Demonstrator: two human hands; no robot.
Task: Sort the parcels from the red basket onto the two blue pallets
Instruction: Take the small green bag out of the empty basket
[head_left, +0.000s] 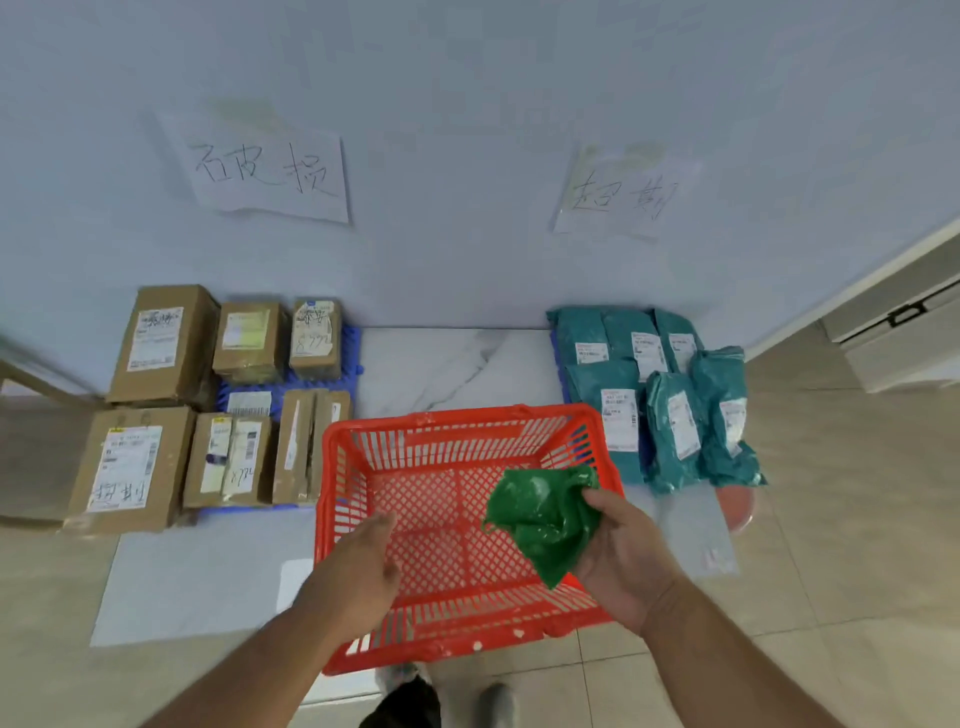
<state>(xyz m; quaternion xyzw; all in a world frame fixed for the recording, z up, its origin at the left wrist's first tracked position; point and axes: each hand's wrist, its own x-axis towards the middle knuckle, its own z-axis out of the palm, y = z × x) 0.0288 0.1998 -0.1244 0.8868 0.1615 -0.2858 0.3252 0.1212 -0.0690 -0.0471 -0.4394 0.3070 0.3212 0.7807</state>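
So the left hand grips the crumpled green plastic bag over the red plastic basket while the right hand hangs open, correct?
Not quite: the hands are swapped. In the head view the right hand grips the crumpled green plastic bag over the red plastic basket, while the left hand hangs open and holds nothing.

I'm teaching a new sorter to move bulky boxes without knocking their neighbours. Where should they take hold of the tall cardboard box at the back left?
Probably by its two long sides, hands coming from above. The tall cardboard box stands at the left end of its row, so its outer left side is free; its right side sits close against the smaller box, leaving little finger room there.
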